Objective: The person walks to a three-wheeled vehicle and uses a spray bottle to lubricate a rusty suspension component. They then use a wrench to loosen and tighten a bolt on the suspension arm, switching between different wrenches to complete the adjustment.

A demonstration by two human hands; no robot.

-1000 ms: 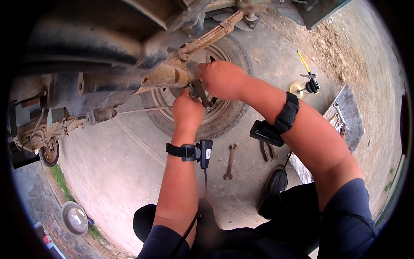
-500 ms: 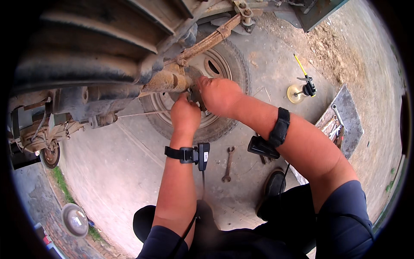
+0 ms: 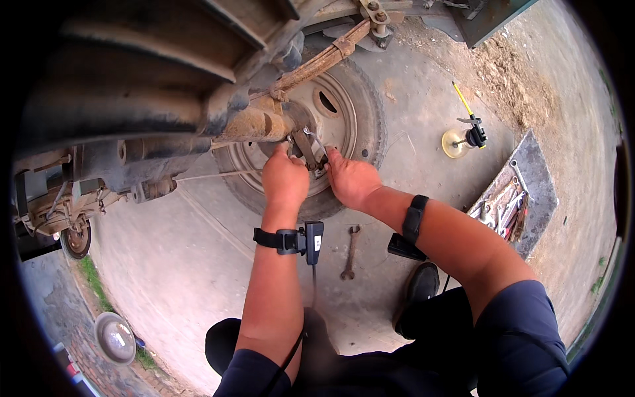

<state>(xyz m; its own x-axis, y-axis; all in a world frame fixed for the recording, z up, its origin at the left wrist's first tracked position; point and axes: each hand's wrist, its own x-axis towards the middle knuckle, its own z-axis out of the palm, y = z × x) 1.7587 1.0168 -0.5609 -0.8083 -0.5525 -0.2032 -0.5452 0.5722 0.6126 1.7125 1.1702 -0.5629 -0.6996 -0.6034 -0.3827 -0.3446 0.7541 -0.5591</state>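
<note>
Your right hand (image 3: 355, 181) holds a wrench (image 3: 316, 139) at the lever (image 3: 305, 149) by the outer end of the axle (image 3: 254, 124). Your left hand (image 3: 285, 177) is beside the lever; its grip can't be told. The lever is attached; work on it looks unfinished.

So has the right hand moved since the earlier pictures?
Yes. Judged against the wheel, the right hand has moved down and a little to the right in the view.

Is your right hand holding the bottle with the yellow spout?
No, the bottle sits on the ground, away from the right hand.
</note>
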